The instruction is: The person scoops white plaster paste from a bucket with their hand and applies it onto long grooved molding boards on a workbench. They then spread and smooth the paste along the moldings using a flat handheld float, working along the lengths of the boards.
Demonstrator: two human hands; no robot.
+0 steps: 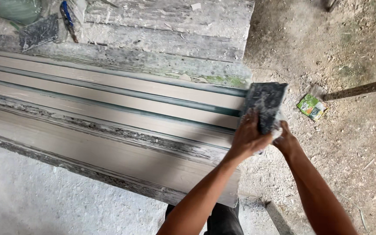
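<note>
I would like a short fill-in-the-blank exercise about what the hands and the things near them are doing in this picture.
1. Both hands, the left hand and the right hand, hold one dark flat ____ plate.
2. The plate sits at the ____ end of the long moulding.
3. A green packet lies on the ____ ground.
Missing words: profile; right; dirt

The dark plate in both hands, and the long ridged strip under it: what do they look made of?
Dark plate: looks like thin rigid metal or hard sheet, black, crusted with grey-white paste; which one is unclear. Ridged strip: seemingly plaster or cement, smooth matt beige-grey bands, rough crumbly edges. Left hand and right hand grip the plate.
</note>
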